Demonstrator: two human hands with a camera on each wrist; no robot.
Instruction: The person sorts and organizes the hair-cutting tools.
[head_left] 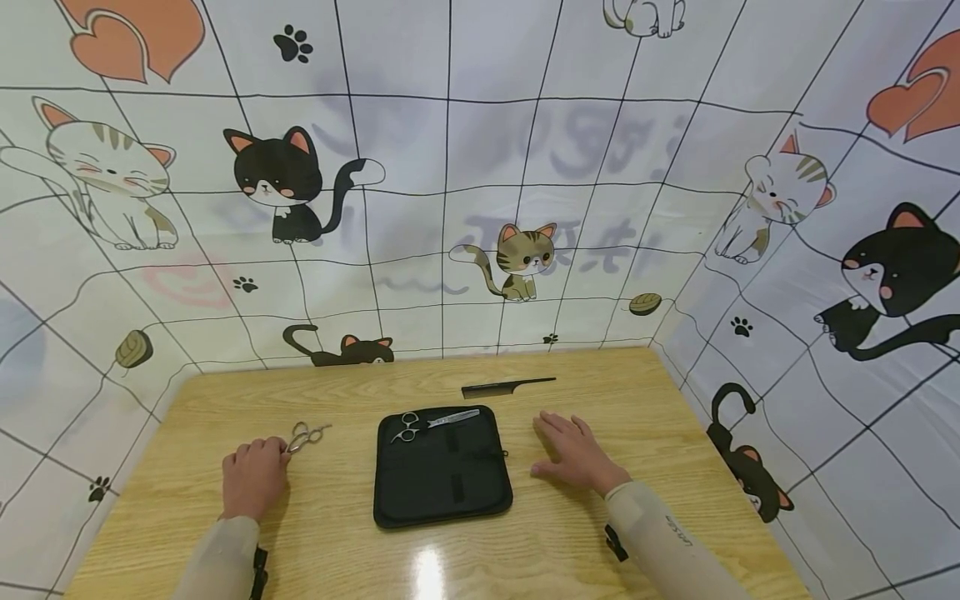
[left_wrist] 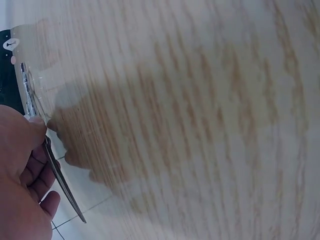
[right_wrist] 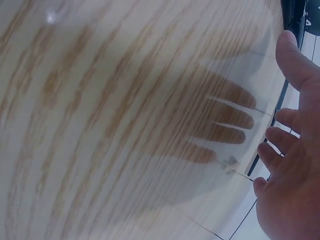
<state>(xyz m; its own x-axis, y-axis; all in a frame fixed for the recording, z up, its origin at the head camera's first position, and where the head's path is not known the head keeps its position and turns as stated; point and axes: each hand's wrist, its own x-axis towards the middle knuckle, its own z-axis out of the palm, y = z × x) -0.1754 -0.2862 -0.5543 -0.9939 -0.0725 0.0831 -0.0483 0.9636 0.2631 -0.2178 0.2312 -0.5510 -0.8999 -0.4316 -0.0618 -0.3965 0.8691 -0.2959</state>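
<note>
My left hand [head_left: 255, 477] is over the left part of the table, pinching a pair of silver scissors [head_left: 303, 436]. Their finger rings stick out to the right of the hand. In the left wrist view the thumb presses on the scissors and a slim blade [left_wrist: 64, 182] shows past the fingers. A black case [head_left: 420, 487] lies flat between the hands, with a second pair of scissors [head_left: 453, 418] along its upper part. To the right of the case is my right hand [head_left: 576, 457], fingers extended and holding nothing; it also shows in the right wrist view [right_wrist: 295, 145].
Behind the case a black tail comb [head_left: 487, 390] lies on the wooden table [head_left: 337, 517], its thin tail pointing right. A white cloth with cat drawings [head_left: 405, 217] hangs behind the table and along its sides.
</note>
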